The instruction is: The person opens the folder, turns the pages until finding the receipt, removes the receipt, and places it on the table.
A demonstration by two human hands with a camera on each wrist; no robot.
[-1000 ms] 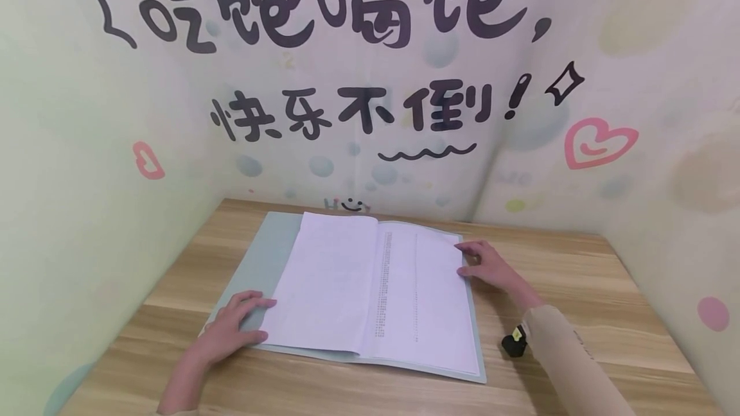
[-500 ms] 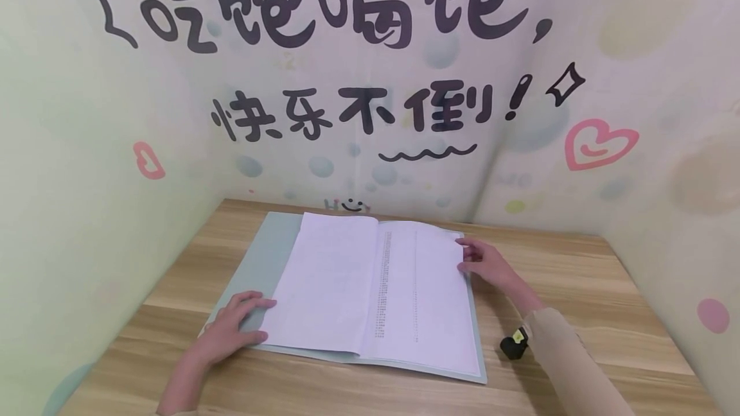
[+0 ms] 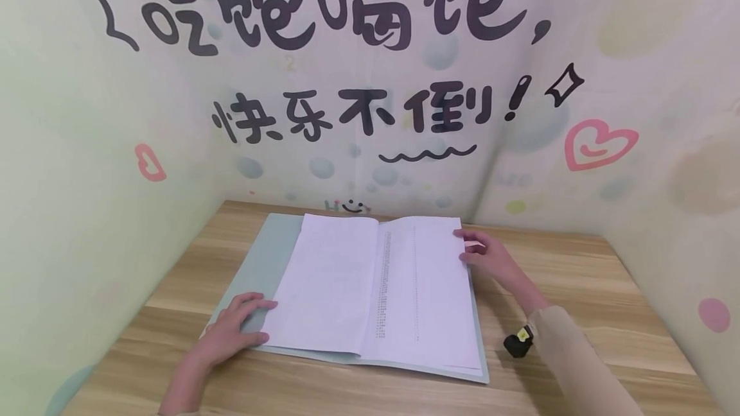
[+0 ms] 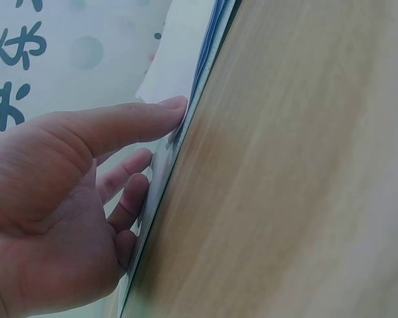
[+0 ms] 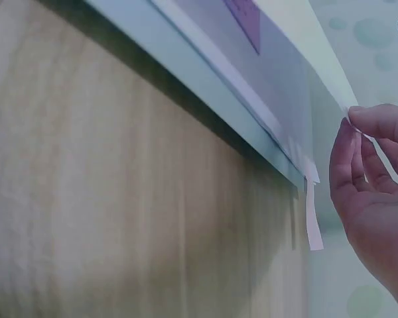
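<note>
A booklet with a pale blue-green cover (image 3: 263, 252) lies spread on the table. Its left page (image 3: 326, 281) looks blank. Lines of small print run down the right page (image 3: 442, 300). My right hand (image 3: 491, 259) pinches the outer edge of that page near its far corner. The right wrist view shows thumb and finger meeting on the lifted sheet (image 5: 318, 56), which stands off the pages below. My left hand (image 3: 231, 332) rests at the near left edge of the left page, fingers spread over cover and paper. In the left wrist view its thumb (image 4: 136, 126) touches the paper's edge.
A small black object with a yellow mark (image 3: 517, 343) sits by the right sleeve (image 3: 572, 352). The wood-grain table (image 3: 578, 281) meets a printed wall (image 3: 347, 165) behind the booklet. A narrow pale strip (image 5: 314, 218) sticks out beyond the booklet's corner.
The far right corner of the printed page has risen off the pages below, with my right hand moving slightly up with it. My left hand stays in place.
</note>
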